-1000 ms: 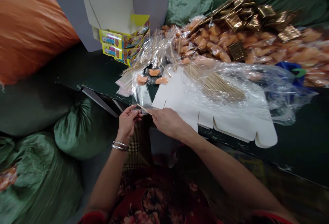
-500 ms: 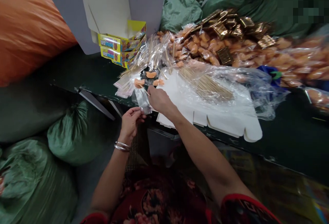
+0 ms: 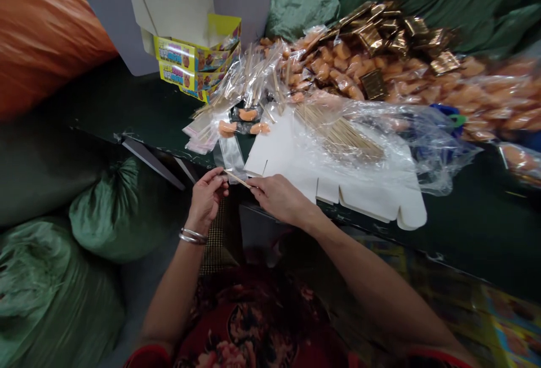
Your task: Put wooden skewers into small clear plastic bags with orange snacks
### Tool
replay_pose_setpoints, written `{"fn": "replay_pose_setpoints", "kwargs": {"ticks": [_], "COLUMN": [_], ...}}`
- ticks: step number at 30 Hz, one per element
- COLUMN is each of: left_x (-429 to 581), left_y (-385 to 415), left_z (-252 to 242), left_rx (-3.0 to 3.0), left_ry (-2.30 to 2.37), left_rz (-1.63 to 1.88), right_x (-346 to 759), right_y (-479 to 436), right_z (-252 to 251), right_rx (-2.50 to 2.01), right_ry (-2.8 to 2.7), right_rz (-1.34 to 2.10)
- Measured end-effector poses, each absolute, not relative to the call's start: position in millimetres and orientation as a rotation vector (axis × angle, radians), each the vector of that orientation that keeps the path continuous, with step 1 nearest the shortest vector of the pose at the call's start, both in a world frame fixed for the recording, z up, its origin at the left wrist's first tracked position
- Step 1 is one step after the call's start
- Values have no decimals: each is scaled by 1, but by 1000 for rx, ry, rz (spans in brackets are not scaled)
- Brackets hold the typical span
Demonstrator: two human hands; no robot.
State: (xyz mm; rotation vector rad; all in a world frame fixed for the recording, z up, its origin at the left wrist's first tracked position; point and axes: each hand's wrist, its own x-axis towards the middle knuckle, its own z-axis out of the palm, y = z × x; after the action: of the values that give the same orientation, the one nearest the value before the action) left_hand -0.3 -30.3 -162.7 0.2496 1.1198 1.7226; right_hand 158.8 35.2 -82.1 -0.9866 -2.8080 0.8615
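Wooden stick (image 3: 236,178): I have it slanted between both hands, just off the near-left corner of the white carton blank (image 3: 287,154).
Left hand (image 3: 206,199): fingers curled, pinching the stick's near end. That end disappears behind the fingertips. Two metal bangles (image 3: 193,236) sit on the wrist.
Right hand (image 3: 281,200): fingers pressed together, tips at the stick's far end. I can't tell whether it grips or only touches.
Change: right hand has dropped from the top of the clear sleeve (image 3: 230,151) to the stick; the stick now lies flatter, across the gap between the hands.
Sleeve: narrow, clear, just beyond the hands and left of the blank. Its lower end nearly meets the stick. I can't tell if the stick enters it.
Left of blank: orange candy pieces (image 3: 227,128) in clear bags (image 3: 249,78).
On blank: bundled sticks (image 3: 338,134) under clear film (image 3: 422,148).
Beyond blank: gold foil packets (image 3: 374,83), yellow printed boxes (image 3: 186,69), green woven sacks (image 3: 300,10).
Hidden: the film glare blurs the bundle's edges; both fingertips partly mask the stick ends.
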Motion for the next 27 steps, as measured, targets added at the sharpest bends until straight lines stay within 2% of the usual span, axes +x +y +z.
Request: {"fn": "replay_pose_setpoints", "kwargs": {"ticks": [6,14,19,27], "left_x": [13,22,5,-16], "left_y": [-31,-41,-50,-57], "left_z": [-156,-155,-163,-161], "left_rx": [309,326,231,258], "left_ry": [1159,1157,1205,1257], "left_rz": [1693,1602,1616,1645], "right_x": [139,109,124,163], "right_y": [39,75,73,20], "right_z": [-88,-93,-87,-103], "right_rx": [-1168,-1429,-1282,-936], "right_ry": [-2915,-2665,-2466,-2122], "right_rz": [534,441,790,1376]}}
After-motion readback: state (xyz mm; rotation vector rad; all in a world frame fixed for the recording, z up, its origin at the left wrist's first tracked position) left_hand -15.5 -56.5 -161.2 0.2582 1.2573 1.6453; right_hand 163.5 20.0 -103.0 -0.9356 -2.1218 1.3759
